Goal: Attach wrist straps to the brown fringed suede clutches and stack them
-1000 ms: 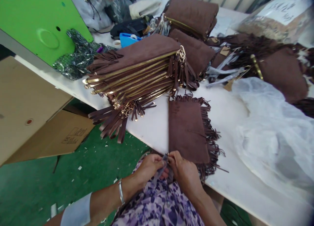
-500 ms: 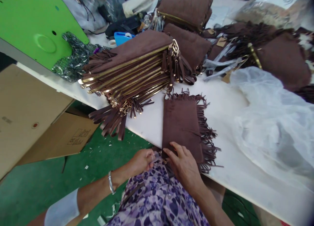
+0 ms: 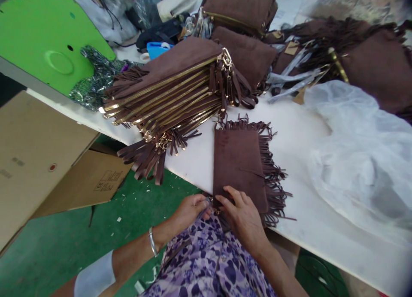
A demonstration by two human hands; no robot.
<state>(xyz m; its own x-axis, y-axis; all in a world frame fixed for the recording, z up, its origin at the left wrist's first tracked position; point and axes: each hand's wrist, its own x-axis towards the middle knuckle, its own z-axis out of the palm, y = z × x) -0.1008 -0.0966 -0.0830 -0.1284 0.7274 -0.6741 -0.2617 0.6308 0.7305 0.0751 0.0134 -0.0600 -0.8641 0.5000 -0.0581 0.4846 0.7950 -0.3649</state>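
While the brown bag [image 3: 238,164] is lying on the white table [image 3: 291,129], the right hand [image 3: 243,217] is resting on its near end, fingers a bit apart. Beside its corner, the left hand's [image 3: 190,211] finger and thumb are pinching together; I cannot tell on what.

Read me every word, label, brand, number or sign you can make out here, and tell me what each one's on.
Nothing reads with certainty.
Lower cardboard flap: possibly "CC"; the print beside it is too small.
Upper cardboard panel: faint marks, too blurred.
Brown tag: no writing can be made out.
Fringed pouch under the right hand: no lettering shows.
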